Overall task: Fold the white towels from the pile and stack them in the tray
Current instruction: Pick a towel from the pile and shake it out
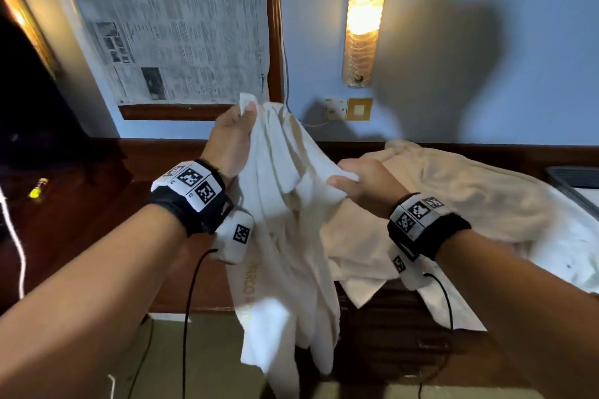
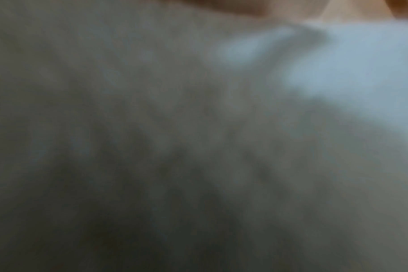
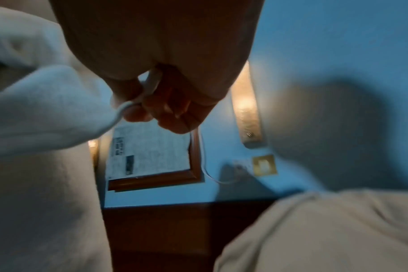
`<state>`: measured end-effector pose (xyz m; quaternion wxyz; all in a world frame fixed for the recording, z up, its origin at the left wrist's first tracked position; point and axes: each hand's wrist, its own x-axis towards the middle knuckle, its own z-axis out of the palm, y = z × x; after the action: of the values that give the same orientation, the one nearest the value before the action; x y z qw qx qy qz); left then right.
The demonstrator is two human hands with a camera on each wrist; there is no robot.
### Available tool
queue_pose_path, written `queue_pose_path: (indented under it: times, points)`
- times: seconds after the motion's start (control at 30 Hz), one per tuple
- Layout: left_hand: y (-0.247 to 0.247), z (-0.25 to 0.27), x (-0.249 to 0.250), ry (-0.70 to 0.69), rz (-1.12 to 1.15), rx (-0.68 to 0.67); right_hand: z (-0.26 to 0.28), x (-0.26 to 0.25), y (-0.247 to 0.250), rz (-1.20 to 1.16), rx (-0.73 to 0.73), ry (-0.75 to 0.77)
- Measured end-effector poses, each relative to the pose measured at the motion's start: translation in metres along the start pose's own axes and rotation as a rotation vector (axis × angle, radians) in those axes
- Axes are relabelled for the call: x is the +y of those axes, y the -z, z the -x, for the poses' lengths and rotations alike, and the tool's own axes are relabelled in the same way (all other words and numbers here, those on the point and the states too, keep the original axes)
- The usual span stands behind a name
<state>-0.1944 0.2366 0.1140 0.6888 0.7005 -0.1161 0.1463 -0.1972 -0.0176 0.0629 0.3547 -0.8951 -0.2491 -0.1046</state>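
Observation:
A white towel (image 1: 285,236) hangs in the air in front of me, bunched in long folds, with gold lettering near its lower edge. My left hand (image 1: 241,116) pinches its top corner, held high. Lower and to the right, my right hand (image 1: 353,181) grips another part of its edge; the right wrist view shows the fingers (image 3: 151,108) curled round the hem of the towel (image 3: 47,110). The pile of towels (image 1: 470,204) lies on the wooden top at the right. Blurred towel cloth (image 2: 198,147) fills the left wrist view.
A dark tray (image 1: 573,181) shows at the right edge behind the pile. The wooden counter (image 1: 97,220) carries a small yellow object (image 1: 38,189) at the left. A wall lamp (image 1: 364,16), a socket (image 1: 335,108) and a framed newspaper (image 1: 175,26) are on the blue wall.

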Motion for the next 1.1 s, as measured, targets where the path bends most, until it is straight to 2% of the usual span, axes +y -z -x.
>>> queue_pose_path:
  times: [0.07, 0.1, 0.2, 0.27, 0.33, 0.4, 0.5, 0.63, 0.83, 0.97, 1.1]
  points:
    - [-0.005, 0.003, -0.002, -0.053, 0.028, -0.044, 0.008, 0.021, -0.001, -0.094, 0.098, -0.088]
    - [-0.009, 0.007, -0.001, -0.058, 0.012, -0.106, 0.009, 0.028, 0.001, -0.105, 0.156, -0.115]
    - [-0.01, 0.02, 0.01, -0.025, -0.15, -0.445, -0.001, 0.033, 0.014, -0.084, 0.282, -0.165]
    - [0.008, 0.02, 0.02, -0.018, -0.381, -0.717, -0.013, 0.022, 0.024, -0.178, 0.369, -0.182]
    - [0.03, 0.016, 0.026, -0.036, -0.598, -0.868, -0.024, 0.003, 0.031, -0.284, 0.408, -0.155]
    - [0.051, 0.01, 0.033, -0.076, -0.619, -0.828, -0.033, -0.024, 0.032, -0.291, 0.371, -0.097]
    - [0.076, -0.001, 0.046, -0.186, -0.522, -0.611, -0.046, -0.073, 0.03, -0.248, 0.283, 0.053]
    - [0.097, -0.013, 0.06, -0.324, -0.452, -0.461, -0.065, -0.136, 0.023, -0.157, 0.2, 0.192]
    - [0.11, -0.018, 0.091, -0.415, -0.139, -0.287, -0.081, -0.209, 0.029, -0.275, 0.307, 0.23]
    - [0.121, -0.028, 0.111, -0.435, -0.04, -0.247, -0.087, -0.242, 0.035, -0.245, 0.319, 0.274]
    - [0.126, -0.034, 0.122, -0.419, 0.085, -0.281, -0.093, -0.261, 0.036, -0.214, 0.274, 0.326]
